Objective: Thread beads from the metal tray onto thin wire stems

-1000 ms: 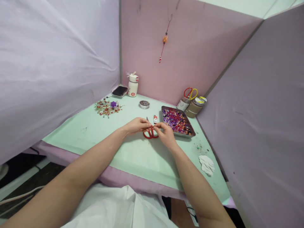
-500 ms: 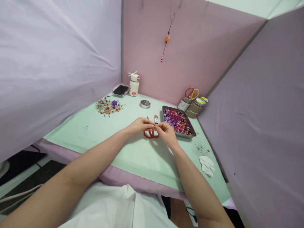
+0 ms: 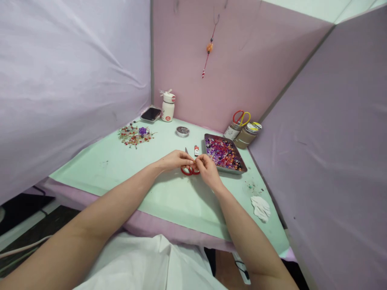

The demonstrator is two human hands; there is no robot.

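My left hand [image 3: 179, 160] and my right hand [image 3: 206, 168] meet over the middle of the table, fingertips pinched close together. Whatever lies between the fingertips is too small to make out. Just beneath the hands lie red-handled scissors [image 3: 186, 172], their blades partly covered by my fingers. A red and white lighter [image 3: 196, 150] rests right behind the fingertips. To the right of my right hand stands a dark metal tray [image 3: 232, 171] of purple, red and orange beads [image 3: 222, 153].
A small round tin [image 3: 182, 131] sits farther back. Beaded sprigs [image 3: 133, 137] lie at left, near a phone [image 3: 151, 114] and a white bottle [image 3: 168, 106]. Two jars [image 3: 246, 138] stand back right. A white glove-like cloth [image 3: 260, 208] is at right; a beaded string [image 3: 209, 48] hangs behind.
The whole view has shifted slightly, so things appear a little farther left. My right hand's fingers have moved slightly; both hands stay pinched together over the scissors.
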